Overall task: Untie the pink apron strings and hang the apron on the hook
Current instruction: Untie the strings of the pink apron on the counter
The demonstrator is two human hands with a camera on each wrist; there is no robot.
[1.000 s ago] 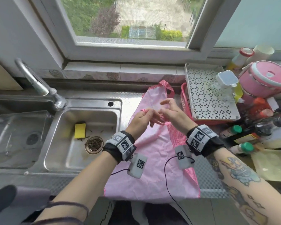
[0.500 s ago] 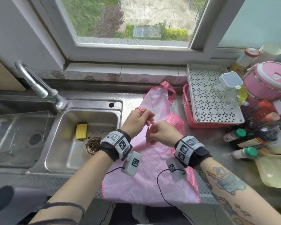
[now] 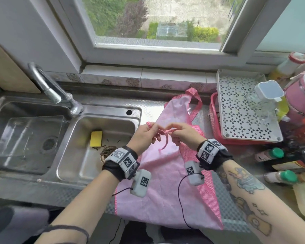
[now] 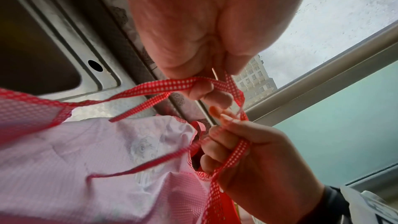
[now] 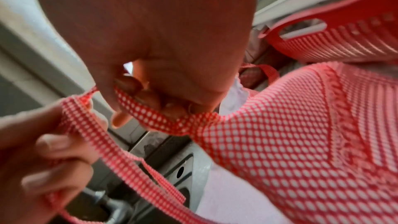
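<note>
The pink apron lies flat on the steel counter, its neck loop toward the window. Its red-and-white checked strings are lifted above it, stretched between my two hands. My left hand pinches a string between thumb and finger, with a loop over the forefinger. My right hand has its fingers curled round the other string, which runs on to the apron's checked side panel. One loose end hangs down between the hands. No hook is in view.
A double sink with a yellow sponge and a tap is on the left. To the right stand a red basket under a white perforated tray, a pink cooker and several bottles.
My right hand has closed its spread fingers on a string. The hands came together, then drew slightly apart, so the string now stretches between them with an end hanging.
</note>
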